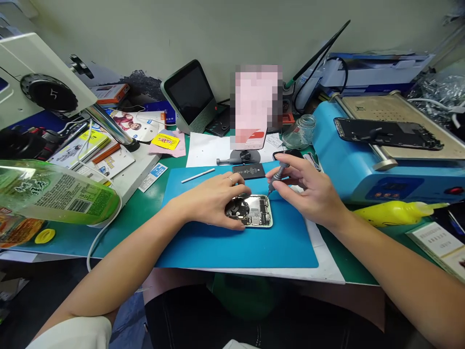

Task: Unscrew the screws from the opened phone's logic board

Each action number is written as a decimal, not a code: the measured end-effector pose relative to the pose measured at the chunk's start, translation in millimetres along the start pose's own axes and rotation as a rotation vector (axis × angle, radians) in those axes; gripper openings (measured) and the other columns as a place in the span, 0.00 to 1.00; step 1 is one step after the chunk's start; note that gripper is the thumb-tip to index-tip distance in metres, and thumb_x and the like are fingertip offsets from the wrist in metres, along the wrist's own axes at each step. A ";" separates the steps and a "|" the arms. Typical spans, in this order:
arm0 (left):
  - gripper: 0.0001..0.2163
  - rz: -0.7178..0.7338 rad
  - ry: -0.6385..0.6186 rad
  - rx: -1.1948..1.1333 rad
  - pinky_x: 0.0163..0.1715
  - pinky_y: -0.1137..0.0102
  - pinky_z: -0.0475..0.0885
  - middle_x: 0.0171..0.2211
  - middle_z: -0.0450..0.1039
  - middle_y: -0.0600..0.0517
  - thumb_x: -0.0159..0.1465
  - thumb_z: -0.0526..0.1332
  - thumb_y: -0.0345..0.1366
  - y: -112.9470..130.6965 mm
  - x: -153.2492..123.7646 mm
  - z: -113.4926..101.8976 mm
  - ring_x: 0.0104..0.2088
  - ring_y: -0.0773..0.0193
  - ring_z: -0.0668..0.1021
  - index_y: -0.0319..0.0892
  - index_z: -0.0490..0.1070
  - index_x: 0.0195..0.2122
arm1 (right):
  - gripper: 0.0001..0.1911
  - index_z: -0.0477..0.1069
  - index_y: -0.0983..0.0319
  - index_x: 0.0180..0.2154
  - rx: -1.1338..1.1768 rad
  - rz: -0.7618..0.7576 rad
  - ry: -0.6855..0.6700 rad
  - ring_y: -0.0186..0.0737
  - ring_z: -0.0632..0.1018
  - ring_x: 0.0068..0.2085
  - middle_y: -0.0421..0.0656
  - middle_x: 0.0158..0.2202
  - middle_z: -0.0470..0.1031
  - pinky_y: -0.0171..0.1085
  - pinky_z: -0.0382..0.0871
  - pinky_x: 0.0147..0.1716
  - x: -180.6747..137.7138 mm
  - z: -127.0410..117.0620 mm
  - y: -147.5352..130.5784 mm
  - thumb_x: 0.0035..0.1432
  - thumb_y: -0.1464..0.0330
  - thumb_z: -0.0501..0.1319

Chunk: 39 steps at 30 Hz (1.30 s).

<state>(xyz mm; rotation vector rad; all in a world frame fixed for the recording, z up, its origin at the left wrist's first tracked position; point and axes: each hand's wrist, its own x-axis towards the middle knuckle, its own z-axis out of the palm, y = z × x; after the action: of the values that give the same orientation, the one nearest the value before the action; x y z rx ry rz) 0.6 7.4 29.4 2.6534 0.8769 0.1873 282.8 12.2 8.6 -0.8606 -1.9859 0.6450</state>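
Observation:
An opened smartphone (256,213), its inner parts exposed, lies on a blue mat (232,249). My left hand (216,198) grips the phone's left end, thumb at the near edge and fingers over the far edge. In my right hand (305,186) is a small grey screwdriver (276,179), held upright between the fingers, its tip at the phone's far right corner. Just beyond the phone rests a black battery (249,171). A thin white stick (198,175) lies to the left of the battery. Behind it, another grey screwdriver (232,160) lies flat.
On the right, a blue heating machine (348,165) carries a detached phone screen (388,134). A glass jar (301,131) and a propped phone (254,106) stand behind the mat. Nearer lies a yellow bottle (395,214). To the left are a green drink bottle (58,191) and a microscope stand (114,128).

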 end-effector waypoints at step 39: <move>0.30 -0.013 -0.041 0.022 0.51 0.57 0.74 0.54 0.73 0.42 0.63 0.73 0.55 0.5 2.3 0.4 0.50 0.48 0.78 0.40 0.75 0.58 | 0.32 0.68 0.44 0.71 -0.062 -0.007 0.003 0.41 0.88 0.49 0.38 0.50 0.87 0.38 0.89 0.45 -1.6 -0.7 1.9 0.70 0.68 0.68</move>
<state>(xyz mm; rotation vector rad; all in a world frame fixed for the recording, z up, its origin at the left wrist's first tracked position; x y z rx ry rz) 2.8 8.2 29.3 2.6610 0.8876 0.1205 284.7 12.2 6.8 -0.8902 -2.0149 0.5807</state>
